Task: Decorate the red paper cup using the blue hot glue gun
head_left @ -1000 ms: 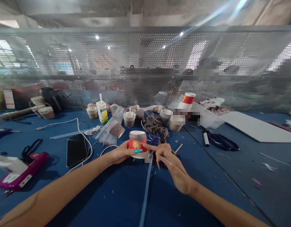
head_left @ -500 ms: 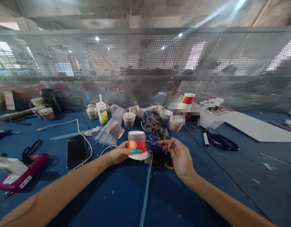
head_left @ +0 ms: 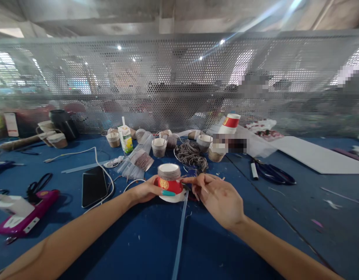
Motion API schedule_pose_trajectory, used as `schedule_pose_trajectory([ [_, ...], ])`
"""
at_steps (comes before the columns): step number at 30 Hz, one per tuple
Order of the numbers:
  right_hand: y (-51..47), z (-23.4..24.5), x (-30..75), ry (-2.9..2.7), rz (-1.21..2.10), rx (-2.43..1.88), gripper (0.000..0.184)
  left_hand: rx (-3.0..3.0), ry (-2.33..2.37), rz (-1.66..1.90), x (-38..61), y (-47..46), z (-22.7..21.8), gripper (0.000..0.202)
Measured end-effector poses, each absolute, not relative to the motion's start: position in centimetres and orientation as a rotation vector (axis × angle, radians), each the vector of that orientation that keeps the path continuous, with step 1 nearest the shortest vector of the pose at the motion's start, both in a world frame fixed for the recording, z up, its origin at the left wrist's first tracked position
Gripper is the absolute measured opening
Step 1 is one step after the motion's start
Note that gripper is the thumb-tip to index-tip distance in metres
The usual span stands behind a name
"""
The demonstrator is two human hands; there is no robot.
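Observation:
My left hand (head_left: 148,189) is closed around a red and white paper cup (head_left: 171,187) from its left side, thumb across the front. The cup stands upright, mouth up, with grey-brown cord (head_left: 168,171) wound below its rim. At the cup's right side is my right hand (head_left: 219,198), palm partly toward me. Its index finger reaches to the red wall while the other fingers curl in. Whatever may be between those fingers is hidden. Beyond the cup lies a loose heap of grey cord (head_left: 191,154). A clear flat strip (head_left: 181,237) runs from beneath the cup toward me.
Several small cord-wrapped cups (head_left: 159,147) stand at the back, beside a drink carton (head_left: 125,139). Left are a phone (head_left: 94,187), a white cable (head_left: 98,163) and a magenta power strip (head_left: 36,212). Scissors (head_left: 274,173) and a white board (head_left: 319,155) lie right.
My right hand has moved left and its index finger now reaches the cup. The cup has dropped slightly and tipped a little toward me, still in my left hand.

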State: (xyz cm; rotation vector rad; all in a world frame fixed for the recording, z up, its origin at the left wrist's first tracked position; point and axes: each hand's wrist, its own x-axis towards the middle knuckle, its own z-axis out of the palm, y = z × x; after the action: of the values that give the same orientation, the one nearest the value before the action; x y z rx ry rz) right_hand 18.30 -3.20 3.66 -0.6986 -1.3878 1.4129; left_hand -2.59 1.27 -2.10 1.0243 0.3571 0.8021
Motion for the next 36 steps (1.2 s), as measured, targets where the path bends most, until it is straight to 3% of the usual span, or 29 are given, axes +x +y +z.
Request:
schedule_pose_trajectory([
  [8, -2.7, 3.0, 18.6, -1.279, 1.118, -0.903, 0.029, 1.001, 0.370, 0.827, -2.7, 1.2, -1.9, 0.057],
  [17, -4.2, 2.6, 17.7, -1.841, 1.332, -0.737, 0.015, 0.953, 0.385, 0.896, -2.4, 1.3, -2.4, 0.056],
  [19, -3.6, 2.8, 18.3, -1.954, 1.093, -0.861, 0.014, 0.884, 0.417, 0.946, -2.3, 1.3, -2.2, 0.053],
  [23, -1.7, 3.0, 20.2, -2.024, 0.014, -1.347, 0.023, 0.812, 0.432, 0.957, -2.4, 1.5, -2.1, 0.052],
  [25, -1.2, 2.7, 20.9, -2.090, -0.247, -1.472, 0.030, 0.812, 0.412, 0.950, -2.4, 1.6, -2.1, 0.054],
  [31, -1.3, 1.4, 20.6, -2.379, -0.208, -1.560, 0.028, 0.804, 0.398, 0.954, -2.5, 1.6, -2.2, 0.072],
  [36, -0.7, 1.2, 20.1, -2.218, -0.154, -1.787, 0.020, 0.801, 0.472, 0.966, -2.6, 1.6, -2.3, 0.062],
])
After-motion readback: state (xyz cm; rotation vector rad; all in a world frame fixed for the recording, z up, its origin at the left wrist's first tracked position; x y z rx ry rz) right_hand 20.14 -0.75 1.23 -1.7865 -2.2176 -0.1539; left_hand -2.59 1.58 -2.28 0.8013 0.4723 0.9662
